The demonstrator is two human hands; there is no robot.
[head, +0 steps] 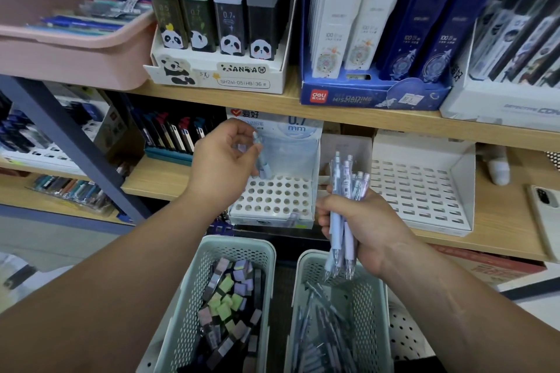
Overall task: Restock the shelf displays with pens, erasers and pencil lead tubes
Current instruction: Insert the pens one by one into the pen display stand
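My left hand [225,160] pinches one pale blue pen [263,160] upright over the back left holes of a white pen display box [274,200] with a grid of round holes. Just right of that box, my right hand [360,227] grips a bundle of several pale blue pens [345,206], tips pointing down. Below, a mint basket [339,312] holds more loose pens. Beside it on the left, another mint basket [230,306] is filled with pastel lead tubes and erasers.
An empty white slotted display tray [421,191] sits right of the pen box on the wooden shelf [157,179]. On the shelf above stand a panda lead-tube box [218,73], a blue box of lead cases [375,94] and a pink bin [72,48]. A phone [545,209] lies far right.
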